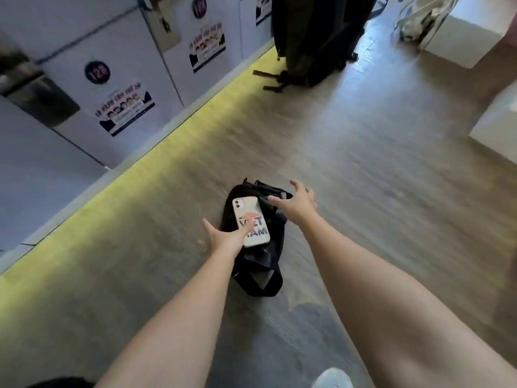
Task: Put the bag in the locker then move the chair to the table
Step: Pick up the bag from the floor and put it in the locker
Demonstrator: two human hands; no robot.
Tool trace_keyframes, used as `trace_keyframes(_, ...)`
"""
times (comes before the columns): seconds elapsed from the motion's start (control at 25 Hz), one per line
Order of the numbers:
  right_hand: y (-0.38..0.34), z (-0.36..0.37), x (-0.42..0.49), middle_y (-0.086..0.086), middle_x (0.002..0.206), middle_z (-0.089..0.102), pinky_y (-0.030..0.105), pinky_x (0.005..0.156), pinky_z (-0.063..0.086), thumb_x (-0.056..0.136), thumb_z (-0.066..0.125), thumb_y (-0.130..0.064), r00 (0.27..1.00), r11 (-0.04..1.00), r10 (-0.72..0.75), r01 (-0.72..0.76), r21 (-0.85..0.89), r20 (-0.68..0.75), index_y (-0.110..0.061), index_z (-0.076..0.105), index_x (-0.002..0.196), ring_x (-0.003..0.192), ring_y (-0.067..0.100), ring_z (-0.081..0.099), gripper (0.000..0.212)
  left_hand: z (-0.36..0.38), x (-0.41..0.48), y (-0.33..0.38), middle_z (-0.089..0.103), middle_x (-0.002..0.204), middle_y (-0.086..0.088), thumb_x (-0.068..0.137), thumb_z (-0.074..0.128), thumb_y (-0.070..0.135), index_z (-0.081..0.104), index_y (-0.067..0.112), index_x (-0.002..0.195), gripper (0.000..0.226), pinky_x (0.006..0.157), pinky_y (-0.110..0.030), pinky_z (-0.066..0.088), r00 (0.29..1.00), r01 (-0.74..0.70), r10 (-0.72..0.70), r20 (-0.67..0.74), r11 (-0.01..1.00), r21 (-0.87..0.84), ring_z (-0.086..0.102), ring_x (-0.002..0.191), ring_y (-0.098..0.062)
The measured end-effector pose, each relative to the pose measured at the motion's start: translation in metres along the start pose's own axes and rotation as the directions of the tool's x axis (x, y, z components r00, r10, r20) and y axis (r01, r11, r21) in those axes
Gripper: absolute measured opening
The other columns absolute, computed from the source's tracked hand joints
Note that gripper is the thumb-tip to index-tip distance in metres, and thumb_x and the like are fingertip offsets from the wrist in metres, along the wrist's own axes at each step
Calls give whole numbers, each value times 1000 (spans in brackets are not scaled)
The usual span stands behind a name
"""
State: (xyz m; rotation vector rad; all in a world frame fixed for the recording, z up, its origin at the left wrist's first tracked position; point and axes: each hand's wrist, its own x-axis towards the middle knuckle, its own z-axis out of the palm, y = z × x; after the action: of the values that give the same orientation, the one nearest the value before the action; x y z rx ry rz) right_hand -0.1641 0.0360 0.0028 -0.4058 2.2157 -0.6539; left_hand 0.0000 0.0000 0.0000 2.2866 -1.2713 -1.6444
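A small black bag [261,264] lies on the wooden floor in front of me. My left hand [226,238] holds a white phone [251,222] in a printed case just over the bag. My right hand [296,204] hovers open above the bag's far end, fingers spread, touching nothing that I can tell. White lockers [117,88] with round number stickers and posters run along the left wall, their doors closed. No chair or table is identifiable in view.
A large dark backpack [316,40] stands on the floor by the lockers at the back. White blocks [498,127] line the right side, with a clear bag [419,21] behind. A yellow strip [156,152] runs under the lockers. My shoe [333,378] shows below.
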Motion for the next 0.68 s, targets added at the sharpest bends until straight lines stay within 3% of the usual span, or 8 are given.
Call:
trace_keyframes(0.12,15,45,67,9,163,7,53,116,25,66,80,-58,999,994,5,0,-106,47,-34,25,151,145,44,16,103,34,58,-29,2,163,-16,36,88,62,-16,38,152,158,113,-57,25,984,178,-180,-8,980,-86,17,146,-40)
trace_keyframes(0.2,20,69,101,8,164,-1,55,115,24,59,80,-65,994,981,26,-4,-194,111,-36,19,153,146,44,15,116,47,81,-40,-5,161,-18,39,89,61,-13,38,153,155,112,-60,25,969,242,-247,-18,961,-131,14,146,-42)
trace_keyframes(0.36,17,93,128,8,157,22,54,109,38,30,79,-74,973,979,20,28,-201,231,-31,22,151,138,37,38,142,55,96,-50,19,157,-14,17,85,64,0,39,153,163,104,-65,31,967,254,-253,35,943,-217,31,138,-43)
trace_keyframes(0.48,10,93,130,8,149,40,51,105,44,39,88,-64,958,965,4,72,-252,287,-24,27,149,131,33,47,133,54,95,-50,33,151,-14,13,85,62,17,31,152,158,102,-64,35,970,244,-235,65,935,-257,42,131,-42)
trace_keyframes(0.68,11,97,122,4,131,59,46,98,49,40,91,-56,971,969,-49,104,-226,234,-20,41,137,119,29,58,115,49,91,-46,45,139,-15,32,94,47,34,25,144,129,94,-63,42,972,234,-231,46,922,-308,52,116,-43)
